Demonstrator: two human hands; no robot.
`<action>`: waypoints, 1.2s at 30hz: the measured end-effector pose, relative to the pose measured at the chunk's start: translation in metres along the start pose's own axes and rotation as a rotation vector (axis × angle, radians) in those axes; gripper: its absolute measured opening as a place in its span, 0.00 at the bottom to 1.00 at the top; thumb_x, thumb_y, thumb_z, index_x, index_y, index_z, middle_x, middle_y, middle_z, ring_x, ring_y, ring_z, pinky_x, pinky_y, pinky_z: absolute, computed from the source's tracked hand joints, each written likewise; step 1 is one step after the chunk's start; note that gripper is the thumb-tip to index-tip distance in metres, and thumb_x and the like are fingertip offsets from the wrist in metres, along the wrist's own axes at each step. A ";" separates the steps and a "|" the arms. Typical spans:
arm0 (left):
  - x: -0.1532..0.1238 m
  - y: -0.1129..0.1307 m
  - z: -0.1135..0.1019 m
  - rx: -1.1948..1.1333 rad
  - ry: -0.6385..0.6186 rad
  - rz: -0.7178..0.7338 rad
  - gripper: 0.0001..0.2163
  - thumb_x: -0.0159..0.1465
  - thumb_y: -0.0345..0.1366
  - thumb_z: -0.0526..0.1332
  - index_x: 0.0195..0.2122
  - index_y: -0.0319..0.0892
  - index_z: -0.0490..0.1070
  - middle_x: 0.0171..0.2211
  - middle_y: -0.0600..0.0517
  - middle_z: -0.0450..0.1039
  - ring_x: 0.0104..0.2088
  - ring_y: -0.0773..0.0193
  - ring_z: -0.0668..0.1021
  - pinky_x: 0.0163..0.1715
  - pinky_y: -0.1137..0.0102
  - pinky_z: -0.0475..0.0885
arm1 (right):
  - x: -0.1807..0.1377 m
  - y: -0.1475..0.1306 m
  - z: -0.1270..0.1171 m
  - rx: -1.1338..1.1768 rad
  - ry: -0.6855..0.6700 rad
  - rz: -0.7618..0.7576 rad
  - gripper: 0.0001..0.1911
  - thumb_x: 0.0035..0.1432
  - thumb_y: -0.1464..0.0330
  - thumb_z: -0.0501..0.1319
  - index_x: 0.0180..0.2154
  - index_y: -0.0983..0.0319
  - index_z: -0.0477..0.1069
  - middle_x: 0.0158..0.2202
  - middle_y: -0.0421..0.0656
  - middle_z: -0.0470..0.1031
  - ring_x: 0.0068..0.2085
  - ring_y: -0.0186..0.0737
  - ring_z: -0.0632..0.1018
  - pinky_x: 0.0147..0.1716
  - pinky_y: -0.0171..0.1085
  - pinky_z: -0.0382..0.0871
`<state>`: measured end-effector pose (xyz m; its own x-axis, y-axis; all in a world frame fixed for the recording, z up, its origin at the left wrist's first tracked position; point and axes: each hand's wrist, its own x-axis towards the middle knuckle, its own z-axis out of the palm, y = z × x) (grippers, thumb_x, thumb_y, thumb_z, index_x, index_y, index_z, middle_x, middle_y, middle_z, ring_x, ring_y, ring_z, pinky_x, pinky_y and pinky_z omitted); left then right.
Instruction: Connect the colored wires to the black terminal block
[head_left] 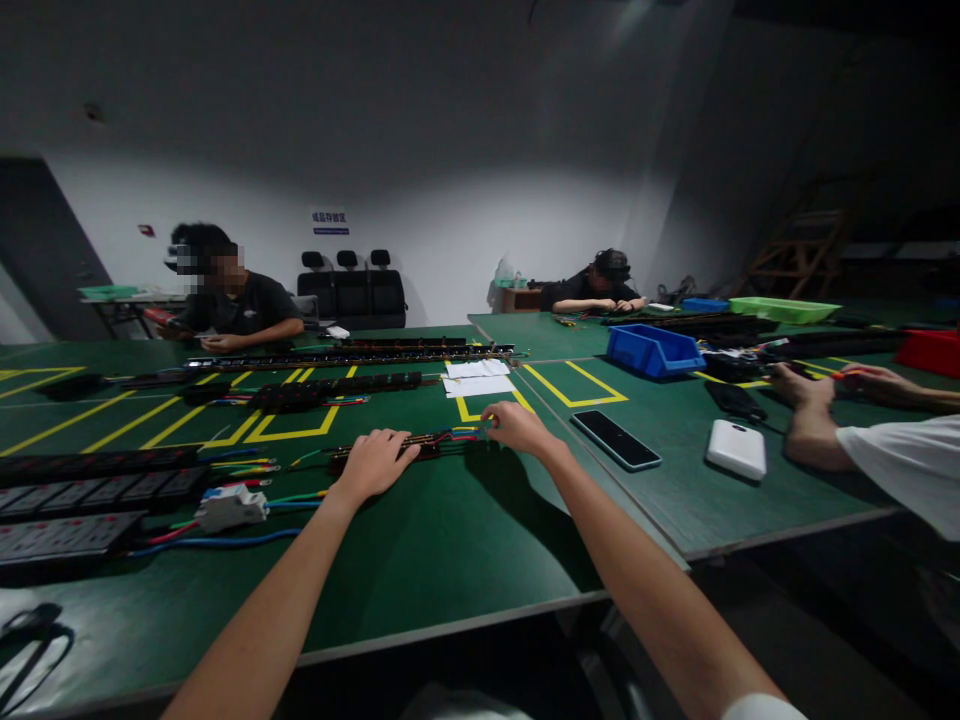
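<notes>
My left hand (373, 462) lies palm down, fingers stretched out, on a narrow dark strip with copper-coloured rails (427, 441). The hand covers part of this strip. Blue, red and green wires (457, 434) come out of its right end. At those wire tips my right hand (519, 428) is closed in a pinch; a small pale piece shows at its fingertips, too small to name. Left of my left hand lie black power strips with sockets (71, 540) and a white circuit breaker (232, 507) wired with thick coloured cables.
Beyond my hands are white papers (476, 378) and more dark strips (337, 385). A phone (616, 440), a white power bank (736, 450) and a blue bin (654, 350) stand to the right. A co-worker's hands (806, 395) work at the right; two people sit across the table.
</notes>
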<state>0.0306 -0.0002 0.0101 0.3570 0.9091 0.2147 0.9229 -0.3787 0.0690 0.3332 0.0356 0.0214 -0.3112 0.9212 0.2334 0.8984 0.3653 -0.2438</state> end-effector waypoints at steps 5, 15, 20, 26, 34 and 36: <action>-0.001 0.002 -0.003 0.003 0.005 0.000 0.29 0.71 0.56 0.40 0.57 0.45 0.71 0.54 0.44 0.75 0.53 0.51 0.75 0.51 0.57 0.68 | 0.000 -0.003 0.001 -0.010 -0.024 0.015 0.15 0.56 0.72 0.62 0.45 0.57 0.79 0.42 0.43 0.79 0.41 0.39 0.77 0.33 0.31 0.61; 0.000 0.001 0.000 0.050 0.025 0.012 0.29 0.71 0.56 0.40 0.57 0.43 0.71 0.53 0.43 0.75 0.51 0.50 0.75 0.49 0.56 0.69 | 0.002 0.006 0.003 0.091 -0.080 -0.050 0.18 0.50 0.72 0.64 0.45 0.59 0.79 0.40 0.41 0.80 0.39 0.38 0.77 0.33 0.31 0.63; 0.000 0.000 0.001 0.025 0.024 0.012 0.30 0.71 0.57 0.39 0.57 0.45 0.71 0.53 0.44 0.75 0.51 0.52 0.75 0.50 0.57 0.69 | 0.005 0.009 0.006 0.143 -0.050 -0.052 0.13 0.53 0.70 0.65 0.42 0.60 0.80 0.38 0.42 0.81 0.38 0.39 0.78 0.33 0.31 0.64; 0.000 0.002 -0.002 0.008 0.003 -0.001 0.30 0.71 0.57 0.40 0.57 0.45 0.71 0.53 0.44 0.75 0.52 0.51 0.75 0.50 0.56 0.68 | 0.008 0.011 0.008 0.241 -0.066 -0.031 0.11 0.54 0.71 0.65 0.40 0.61 0.81 0.36 0.42 0.81 0.36 0.37 0.79 0.33 0.31 0.66; 0.000 0.002 -0.003 0.008 -0.003 -0.005 0.29 0.71 0.56 0.41 0.57 0.45 0.71 0.53 0.44 0.75 0.52 0.51 0.75 0.50 0.57 0.68 | 0.010 0.009 0.011 0.441 -0.107 0.089 0.11 0.51 0.73 0.66 0.39 0.66 0.80 0.33 0.43 0.79 0.29 0.34 0.76 0.25 0.29 0.66; -0.001 0.002 -0.003 0.006 -0.009 -0.007 0.29 0.71 0.56 0.41 0.57 0.45 0.71 0.54 0.44 0.75 0.53 0.51 0.75 0.51 0.56 0.68 | 0.009 0.008 0.010 0.518 -0.136 0.129 0.12 0.51 0.74 0.66 0.41 0.67 0.79 0.33 0.44 0.78 0.28 0.33 0.75 0.23 0.28 0.66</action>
<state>0.0320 -0.0022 0.0132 0.3513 0.9134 0.2057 0.9264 -0.3709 0.0649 0.3345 0.0476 0.0125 -0.2770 0.9593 0.0554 0.6723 0.2346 -0.7021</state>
